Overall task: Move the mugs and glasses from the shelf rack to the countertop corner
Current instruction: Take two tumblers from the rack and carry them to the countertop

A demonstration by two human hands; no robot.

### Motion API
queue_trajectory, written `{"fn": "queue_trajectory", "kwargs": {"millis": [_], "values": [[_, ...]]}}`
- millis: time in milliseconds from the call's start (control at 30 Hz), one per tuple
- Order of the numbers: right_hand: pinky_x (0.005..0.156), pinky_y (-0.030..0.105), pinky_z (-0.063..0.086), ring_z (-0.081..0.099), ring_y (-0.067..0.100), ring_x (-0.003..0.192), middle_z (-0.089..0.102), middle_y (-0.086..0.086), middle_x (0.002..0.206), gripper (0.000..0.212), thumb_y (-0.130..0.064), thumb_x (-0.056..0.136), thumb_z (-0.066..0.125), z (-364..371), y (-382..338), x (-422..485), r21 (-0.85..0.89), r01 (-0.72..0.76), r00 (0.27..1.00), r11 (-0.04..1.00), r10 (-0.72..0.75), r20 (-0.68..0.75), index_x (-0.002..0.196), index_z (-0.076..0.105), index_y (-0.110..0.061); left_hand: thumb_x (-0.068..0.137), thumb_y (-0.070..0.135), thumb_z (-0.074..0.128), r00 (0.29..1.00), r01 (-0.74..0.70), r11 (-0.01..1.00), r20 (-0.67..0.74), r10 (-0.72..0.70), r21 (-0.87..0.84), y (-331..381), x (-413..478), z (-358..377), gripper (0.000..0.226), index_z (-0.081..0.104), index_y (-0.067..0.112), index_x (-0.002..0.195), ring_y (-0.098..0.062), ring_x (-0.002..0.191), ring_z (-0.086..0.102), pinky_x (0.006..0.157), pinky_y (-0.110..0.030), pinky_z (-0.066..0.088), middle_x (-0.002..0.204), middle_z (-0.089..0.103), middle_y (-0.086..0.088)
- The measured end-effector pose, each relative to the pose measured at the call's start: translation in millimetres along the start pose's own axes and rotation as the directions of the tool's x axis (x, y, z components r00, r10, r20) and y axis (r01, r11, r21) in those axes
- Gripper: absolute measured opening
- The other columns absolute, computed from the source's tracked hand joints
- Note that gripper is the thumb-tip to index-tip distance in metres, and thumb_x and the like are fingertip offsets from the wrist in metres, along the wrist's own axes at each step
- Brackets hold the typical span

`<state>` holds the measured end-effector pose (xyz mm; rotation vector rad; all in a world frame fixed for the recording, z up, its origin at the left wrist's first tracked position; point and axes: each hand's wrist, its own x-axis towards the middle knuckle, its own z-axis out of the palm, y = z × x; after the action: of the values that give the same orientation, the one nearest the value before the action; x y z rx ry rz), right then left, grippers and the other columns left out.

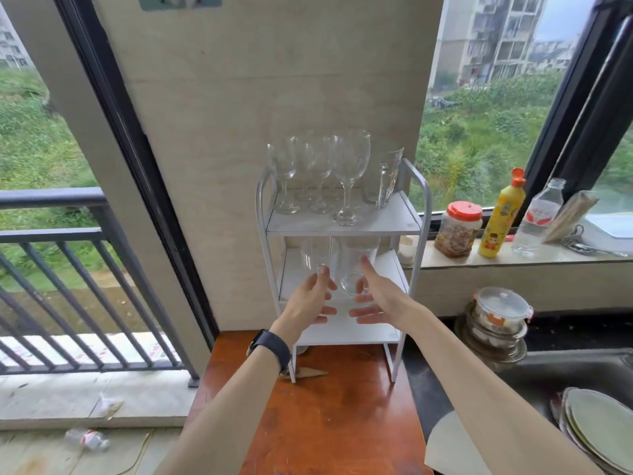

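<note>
head cam | faces forward-down | close on shelf rack (342, 231)

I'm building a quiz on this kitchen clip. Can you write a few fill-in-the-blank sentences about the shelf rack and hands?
1. The wine glasses stand on the ___ shelf of the white rack.
2. The left hand and right hand reach toward two tumblers on the ___ shelf.
3. A dark ___ is worn on the left wrist.
4. The bottle on the windowsill is ___ with an orange cap.

Missing words: top; middle; watch; yellow
</note>
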<state>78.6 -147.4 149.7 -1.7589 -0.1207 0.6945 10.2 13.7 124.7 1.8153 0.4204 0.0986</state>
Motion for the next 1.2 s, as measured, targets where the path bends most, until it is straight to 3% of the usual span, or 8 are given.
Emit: {"fn": "queue_trajectory", "kwargs": {"millis": [100, 367, 500, 600, 867, 1000, 1133, 1200], "values": [[0.092, 0.039, 0.058, 0.072, 0.027, 0.097, 0.068, 0.015, 0.110, 0.072, -0.081, 0.086, 0.036, 1.8, 3.8, 1.9, 0.054, 0.043, 0.999, 0.998, -0.041, -0.035, 0.089, 0.057, -0.013, 0.093, 0.072, 0.030, 0.999, -0.040, 0.999, -0.035, 0.039, -0.024, -7.6, -1.5, 6.3, 0.054, 0.058, 0.027, 0.097, -0.014, 0.076, 0.075, 0.065, -0.027, 0.057, 0.103, 0.066, 0.000], [0.088, 0.027, 0.057, 0.074, 0.018, 0.096, 0.071, 0.012, 0.104, 0.069, -0.084, 0.081, 0.041, -7.6, 50.7, -49.4, 0.080, 0.163, 0.978, 0.983, -0.150, -0.147, 0.082, 0.056, -0.017, 0.090, 0.076, 0.029, 0.979, -0.201, 0.968, 0.012, 0.202, 0.152, -31.7, -28.4, 16.9, 0.041, 0.054, 0.043, 0.091, -0.002, 0.070, 0.071, 0.076, -0.037, 0.060, 0.096, 0.067, 0.004], [0.074, 0.016, 0.057, 0.075, 0.017, 0.093, 0.066, 0.007, 0.090, 0.064, -0.083, 0.080, 0.046, -21.6, 91.0, -92.0, 0.162, 0.199, 0.967, 0.967, -0.166, -0.194, 0.072, 0.051, -0.019, 0.090, 0.079, 0.028, 0.964, -0.262, 0.941, 0.108, 0.244, 0.214, -39.8, -59.7, 35.2, 0.046, 0.057, 0.043, 0.097, -0.001, 0.073, 0.071, 0.076, -0.034, 0.059, 0.095, 0.068, 0.013], [0.075, 0.018, 0.057, 0.075, 0.019, 0.093, 0.067, 0.016, 0.088, 0.064, -0.082, 0.082, 0.044, -38.2, 126.7, -125.3, 0.179, 0.227, 0.951, 0.957, -0.178, -0.252, 0.072, 0.051, -0.019, 0.091, 0.078, 0.030, 0.944, -0.296, 0.932, 0.210, 0.253, 0.210, -43.3, -86.8, 63.8, 0.052, 0.057, 0.043, 0.118, -0.001, 0.073, 0.072, 0.076, -0.030, 0.057, 0.098, 0.068, 0.016], [0.081, 0.025, 0.058, 0.076, 0.021, 0.093, 0.068, 0.008, 0.086, 0.066, -0.088, 0.072, 0.046, -121.8, 226.8, -239.6, 0.276, 0.184, 0.890, 0.943, -0.041, -0.454, 0.069, 0.051, -0.022, 0.099, 0.062, 0.037, 0.863, -0.363, 0.904, 0.448, 0.234, 0.226, -40.0, -163.9, 205.9, 0.040, 0.060, 0.030, 0.092, -0.002, 0.065, 0.071, 0.069, -0.027, 0.054, 0.090, 0.071, 0.005], [0.082, 0.027, 0.060, 0.074, 0.027, 0.098, 0.069, 0.011, 0.088, 0.066, -0.084, 0.068, 0.052, -171.1, 285.0, -331.4, 0.371, 0.198, 0.817, 0.907, 0.056, -0.574, 0.069, 0.051, -0.018, 0.098, 0.061, 0.039, 0.795, -0.386, 0.902, 0.566, 0.219, 0.192, -22.4, -224.5, 301.4, 0.043, 0.060, 0.026, 0.087, -0.012, 0.067, 0.072, 0.075, -0.042, 0.056, 0.087, 0.073, 0.000], [0.076, 0.022, 0.059, 0.076, 0.018, 0.091, 0.068, 0.015, 0.095, 0.064, -0.081, 0.072, 0.048, -223.9, 339.9, -442.1, 0.388, 0.188, 0.726, 0.902, 0.139, -0.673, 0.069, 0.051, -0.017, 0.086, 0.072, 0.039, 0.639, -0.424, 0.904, 0.724, 0.262, 0.047, 1.1, -310.4, 402.6, 0.044, 0.063, 0.036, 0.087, -0.008, 0.067, 0.067, 0.064, -0.026, 0.057, 0.085, 0.072, 0.009], [0.079, 0.023, 0.059, 0.076, 0.016, 0.092, 0.068, 0.015, 0.100, 0.067, -0.084, 0.070, 0.045, -247.5, 363.9, -499.5, 0.374, 0.171, 0.660, 0.911, 0.176, -0.730, 0.072, 0.050, -0.017, 0.092, 0.069, 0.041, 0.572, -0.384, 0.923, 0.785, 0.239, -0.001, 7.8, -355.1, 453.3, 0.039, 0.063, 0.037, 0.090, -0.006, 0.064, 0.068, 0.066, -0.032, 0.058, 0.087, 0.072, 0.010]]}}
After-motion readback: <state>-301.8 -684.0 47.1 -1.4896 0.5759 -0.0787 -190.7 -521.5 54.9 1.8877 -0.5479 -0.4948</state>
